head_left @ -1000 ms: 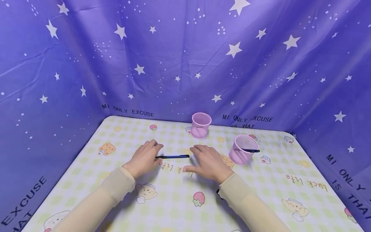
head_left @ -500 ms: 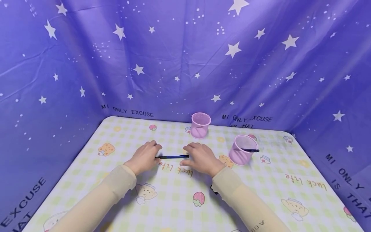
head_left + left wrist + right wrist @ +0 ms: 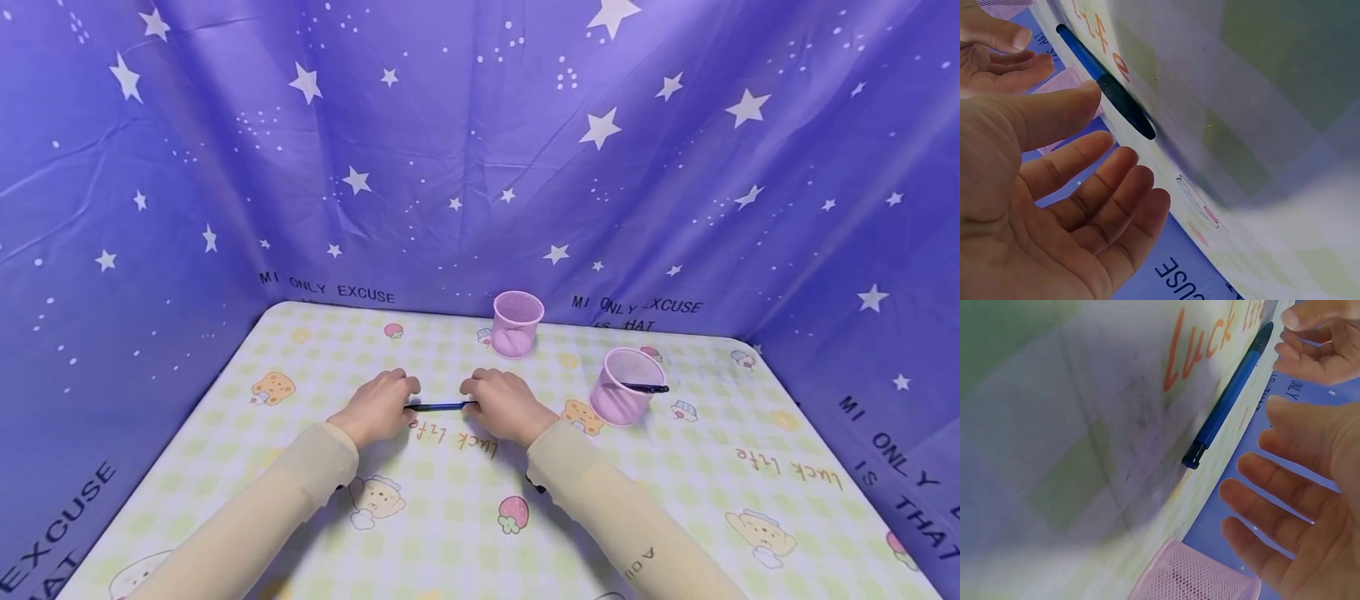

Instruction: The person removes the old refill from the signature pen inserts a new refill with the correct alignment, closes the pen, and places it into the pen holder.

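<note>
A dark blue pen [image 3: 440, 407] lies on the tablecloth between the two hands, roughly level across the head view. At its pointed end is my left hand [image 3: 378, 407]; in the left wrist view the thumb tip overlaps the pen's dark grip [image 3: 1125, 105], and the other fingers are loosely bent below. My right hand [image 3: 510, 407] reaches to the clicker end. In the right wrist view its relaxed fingers [image 3: 1272, 487] are spread beside the pen barrel [image 3: 1229, 395], with nothing held in them.
A pink mesh pen cup [image 3: 517, 327] stands toward the back of the table. Nearer on the right, a second pink mesh cup [image 3: 621, 407] has a dark pen [image 3: 645, 388] leaning out over its rim. A purple star-patterned curtain [image 3: 465, 150] surrounds the table.
My right hand has moved left to the pen's clicker end, its fingers drawing in closer. The left hand has shifted slightly right along the pointed end; the pen lies about where it was.
</note>
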Tool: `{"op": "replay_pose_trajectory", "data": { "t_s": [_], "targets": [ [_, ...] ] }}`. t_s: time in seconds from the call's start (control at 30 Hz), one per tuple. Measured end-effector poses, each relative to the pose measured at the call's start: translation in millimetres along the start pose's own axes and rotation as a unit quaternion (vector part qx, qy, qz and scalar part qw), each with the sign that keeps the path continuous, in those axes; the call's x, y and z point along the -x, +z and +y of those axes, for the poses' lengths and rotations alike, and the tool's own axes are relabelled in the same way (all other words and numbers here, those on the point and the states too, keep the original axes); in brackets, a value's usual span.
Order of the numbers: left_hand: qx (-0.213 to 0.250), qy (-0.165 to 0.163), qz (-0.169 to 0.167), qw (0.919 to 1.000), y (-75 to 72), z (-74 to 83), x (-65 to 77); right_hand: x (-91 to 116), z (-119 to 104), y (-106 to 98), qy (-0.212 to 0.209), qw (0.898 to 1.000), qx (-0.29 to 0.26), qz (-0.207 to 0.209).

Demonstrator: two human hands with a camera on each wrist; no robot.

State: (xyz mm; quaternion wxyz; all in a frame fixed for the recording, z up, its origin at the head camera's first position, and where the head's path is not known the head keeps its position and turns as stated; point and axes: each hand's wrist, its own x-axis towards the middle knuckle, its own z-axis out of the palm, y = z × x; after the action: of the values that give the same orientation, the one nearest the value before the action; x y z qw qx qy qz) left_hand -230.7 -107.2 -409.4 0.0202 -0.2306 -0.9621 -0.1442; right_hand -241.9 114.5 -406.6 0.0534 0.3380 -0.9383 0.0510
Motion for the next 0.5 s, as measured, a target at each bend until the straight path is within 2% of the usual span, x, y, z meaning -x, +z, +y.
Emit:
{"op": "replay_pose_trajectory", "data": {
  "t_s": [0.2,0.5],
  "targets": [
    [0.001,-0.003,-0.014,0.9999,1.4,-0.2,-3.8,-9.2,-3.6,1.9,0.004,1.0,0.0,-0.021],
    [0.009,-0.012,-0.028,0.9995,3.3,0.6,-6.1,-18.8,-11.3,7.5,0.002,0.998,0.042,-0.048]
  ]
}}
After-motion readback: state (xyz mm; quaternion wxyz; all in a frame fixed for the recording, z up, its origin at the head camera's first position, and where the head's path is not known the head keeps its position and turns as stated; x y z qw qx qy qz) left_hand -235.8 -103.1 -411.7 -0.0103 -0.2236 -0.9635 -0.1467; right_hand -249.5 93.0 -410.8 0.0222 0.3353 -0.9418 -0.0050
